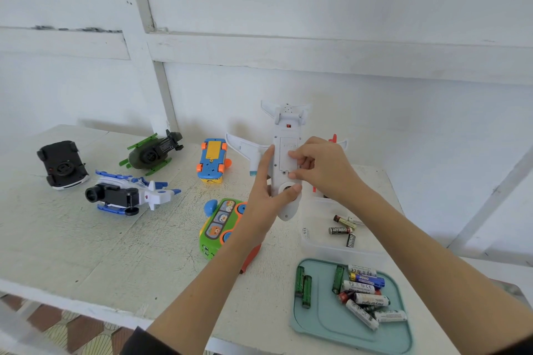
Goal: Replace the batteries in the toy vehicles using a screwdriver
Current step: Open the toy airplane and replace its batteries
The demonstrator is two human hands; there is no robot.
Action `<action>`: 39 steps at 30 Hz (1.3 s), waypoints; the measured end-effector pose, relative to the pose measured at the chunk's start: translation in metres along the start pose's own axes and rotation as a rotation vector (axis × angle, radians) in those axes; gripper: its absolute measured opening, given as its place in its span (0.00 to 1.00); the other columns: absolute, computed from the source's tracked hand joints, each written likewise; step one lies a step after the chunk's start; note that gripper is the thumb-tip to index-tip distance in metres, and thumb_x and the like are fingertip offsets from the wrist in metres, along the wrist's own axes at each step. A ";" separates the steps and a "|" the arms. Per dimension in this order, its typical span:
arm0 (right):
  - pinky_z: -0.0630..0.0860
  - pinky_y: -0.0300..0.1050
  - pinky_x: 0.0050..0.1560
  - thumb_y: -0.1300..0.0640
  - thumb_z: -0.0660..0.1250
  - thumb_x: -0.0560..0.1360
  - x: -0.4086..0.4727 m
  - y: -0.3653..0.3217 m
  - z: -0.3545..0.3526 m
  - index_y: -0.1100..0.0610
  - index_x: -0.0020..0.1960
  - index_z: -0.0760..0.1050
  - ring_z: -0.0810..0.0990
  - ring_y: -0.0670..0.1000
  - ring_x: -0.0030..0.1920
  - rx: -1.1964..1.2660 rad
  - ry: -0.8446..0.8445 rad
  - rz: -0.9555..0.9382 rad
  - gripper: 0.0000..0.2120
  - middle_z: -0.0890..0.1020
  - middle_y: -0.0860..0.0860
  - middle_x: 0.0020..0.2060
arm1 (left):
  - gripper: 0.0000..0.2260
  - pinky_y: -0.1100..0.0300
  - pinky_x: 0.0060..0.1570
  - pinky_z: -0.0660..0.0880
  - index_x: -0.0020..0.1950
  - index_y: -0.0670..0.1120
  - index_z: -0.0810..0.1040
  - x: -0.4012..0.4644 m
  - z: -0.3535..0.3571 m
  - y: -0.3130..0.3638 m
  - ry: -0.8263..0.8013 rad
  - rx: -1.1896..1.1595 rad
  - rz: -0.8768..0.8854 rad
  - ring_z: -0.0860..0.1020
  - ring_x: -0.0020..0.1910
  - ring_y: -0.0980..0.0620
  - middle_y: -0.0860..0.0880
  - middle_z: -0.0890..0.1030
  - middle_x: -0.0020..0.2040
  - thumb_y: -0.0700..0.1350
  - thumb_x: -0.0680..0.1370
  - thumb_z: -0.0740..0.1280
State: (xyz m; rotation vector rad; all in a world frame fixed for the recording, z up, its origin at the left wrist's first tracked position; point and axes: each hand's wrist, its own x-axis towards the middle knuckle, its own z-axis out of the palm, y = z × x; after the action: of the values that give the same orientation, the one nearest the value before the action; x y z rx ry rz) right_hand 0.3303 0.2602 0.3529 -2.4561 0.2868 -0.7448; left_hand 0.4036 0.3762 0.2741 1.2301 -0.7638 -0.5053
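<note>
While left hand grips the airplane, right fingers pinch its cover.

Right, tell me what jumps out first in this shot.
The white toy airplane, held belly-up at centre: the left hand grips its nose end while the right hand fingers the battery cover. Next, the teal tray of loose batteries at lower right, and the green toy bus just left of the arms.
</note>
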 end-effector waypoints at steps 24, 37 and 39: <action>0.68 0.28 0.41 0.63 0.71 0.71 -0.042 0.009 0.076 0.55 0.49 0.82 0.74 0.40 0.39 0.003 -0.539 -0.269 0.08 0.80 0.47 0.45 | 0.38 0.51 0.65 0.74 0.76 0.59 0.58 -0.013 -0.073 0.063 0.205 0.130 0.131 0.77 0.65 0.50 0.53 0.70 0.73 0.44 0.70 0.72; 0.70 0.45 0.55 0.63 0.67 0.73 -0.058 0.019 0.122 0.56 0.59 0.78 0.69 0.51 0.59 -0.283 -0.823 -0.239 0.15 0.69 0.49 0.51 | 0.37 0.47 0.69 0.70 0.76 0.59 0.57 -0.034 -0.087 0.058 0.201 0.088 0.120 0.71 0.70 0.49 0.52 0.67 0.75 0.39 0.73 0.70; 0.69 0.46 0.54 0.61 0.68 0.73 -0.057 0.022 0.122 0.56 0.58 0.78 0.67 0.51 0.58 -0.353 -0.827 -0.240 0.13 0.68 0.49 0.50 | 0.36 0.48 0.69 0.70 0.76 0.59 0.57 -0.034 -0.085 0.058 0.200 0.090 0.119 0.71 0.71 0.50 0.52 0.67 0.76 0.40 0.73 0.70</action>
State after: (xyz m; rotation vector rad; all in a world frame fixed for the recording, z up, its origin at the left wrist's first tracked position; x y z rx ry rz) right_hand 0.3510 0.3159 0.2300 -2.9148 -0.2160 0.3048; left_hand 0.4421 0.4715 0.3090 1.2886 -0.6904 -0.2482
